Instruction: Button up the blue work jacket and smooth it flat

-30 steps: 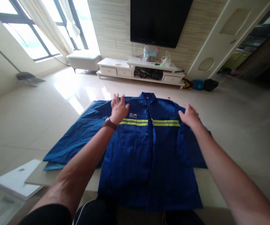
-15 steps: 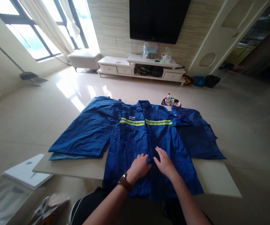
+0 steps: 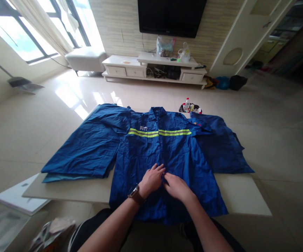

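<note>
A blue work jacket (image 3: 146, 147) with a yellow reflective stripe across the chest lies spread front-up on a pale table (image 3: 240, 199), collar away from me. Its sleeves are spread out to both sides. My left hand (image 3: 151, 180), with a brown watch on the wrist, and my right hand (image 3: 176, 185) rest side by side on the lower front of the jacket, at its centre opening. The fingers of both hands lie on or pinch the fabric there; I cannot tell which.
Beyond the table's far edge a small bundle with a bottle (image 3: 190, 107) lies on the tiled floor. A white board (image 3: 20, 199) and a crumpled bag (image 3: 53, 231) lie at the lower left. A white TV cabinet (image 3: 153, 68) stands by the far wall.
My hands moved from the jacket's shoulders down to its lower front and came together at the centre opening. The view shifted back, showing more of the table.
</note>
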